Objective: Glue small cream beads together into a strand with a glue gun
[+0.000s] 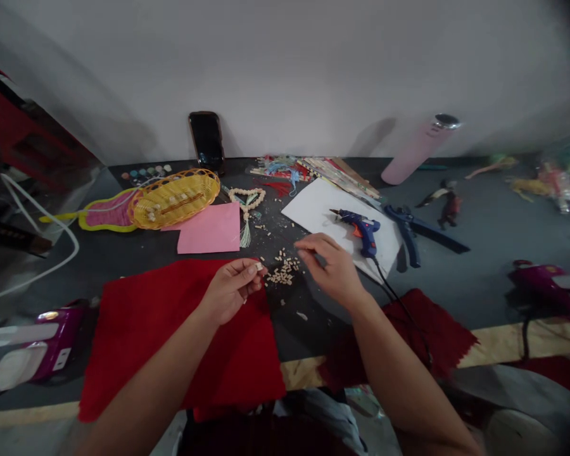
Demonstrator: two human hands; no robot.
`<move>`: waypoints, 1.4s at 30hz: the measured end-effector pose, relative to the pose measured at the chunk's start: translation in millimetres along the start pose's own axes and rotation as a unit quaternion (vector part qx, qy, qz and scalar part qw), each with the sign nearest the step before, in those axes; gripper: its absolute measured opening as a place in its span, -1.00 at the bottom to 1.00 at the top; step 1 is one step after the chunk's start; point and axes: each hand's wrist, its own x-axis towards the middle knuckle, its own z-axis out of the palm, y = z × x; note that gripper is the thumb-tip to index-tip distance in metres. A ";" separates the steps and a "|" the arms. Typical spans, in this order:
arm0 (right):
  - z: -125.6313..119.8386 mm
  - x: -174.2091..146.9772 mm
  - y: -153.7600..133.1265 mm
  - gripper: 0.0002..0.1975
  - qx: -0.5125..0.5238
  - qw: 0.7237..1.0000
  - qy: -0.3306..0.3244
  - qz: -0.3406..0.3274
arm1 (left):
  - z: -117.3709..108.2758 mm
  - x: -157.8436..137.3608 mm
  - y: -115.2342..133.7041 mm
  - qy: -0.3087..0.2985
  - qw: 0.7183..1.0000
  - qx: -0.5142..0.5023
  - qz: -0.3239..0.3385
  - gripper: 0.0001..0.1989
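My left hand (235, 285) is over the red cloth (180, 323), thumb and fingers pinching a small pale wooden piece (259, 266). Beside it, on the dark table, lies a loose pile of small wooden pieces (284, 271). My right hand (330, 265) hovers just right of that pile. Its thumb and index fingertips come together in a pinch, and whatever is between them is too small to make out. Behind the pile rests a wooden-bead loop with a pale tassel (247, 201).
A blue glue gun (361, 228) lies on white paper (313, 206), its cord running toward me. Right of it are dark-handled pliers (420, 231) and a pink bottle (420, 149). Leftward are pink sheets (213, 231), a yellow basket (175, 199), and a phone (206, 140) against the wall.
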 end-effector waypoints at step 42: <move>2.9 1.2 14.3 -0.87 -0.166 0.961 -0.215 0.059 | -2.8 -0.4 -2.4 -0.012 1.000 0.007 -0.017 -0.89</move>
